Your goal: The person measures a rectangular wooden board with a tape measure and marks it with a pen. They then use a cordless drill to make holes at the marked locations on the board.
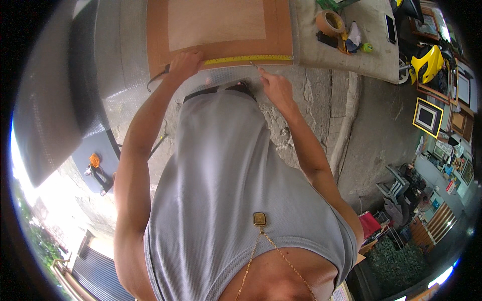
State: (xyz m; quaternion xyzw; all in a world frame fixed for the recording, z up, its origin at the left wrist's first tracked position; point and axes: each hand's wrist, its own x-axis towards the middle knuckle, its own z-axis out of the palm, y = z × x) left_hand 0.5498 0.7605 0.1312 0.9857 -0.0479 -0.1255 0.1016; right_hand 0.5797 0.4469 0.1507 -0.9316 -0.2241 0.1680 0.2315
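A flat panel [241, 47] with a broad brown border and a paler middle lies at the top of the view. Along its near edge stretches the yellow blade of a tape measure [248, 59]. My left hand [187, 64] is closed on the tape measure at the blade's left end; a dark strap hangs out beside it, and the fingers hide most of the case. My right hand [277, 89] pinches a thin pencil-like tool [253, 64], its tip by the panel's near edge just below the blade. Its exact kind is too small to tell.
On the cloth-covered table [311, 55] to the right are a roll of brown tape [330, 22], a phone [390, 28] and several small tools. Clear plastic sheeting [128, 70] lies left of the panel. Picture frames [428, 117] and a yellow motorbike [427, 64] stand further right.
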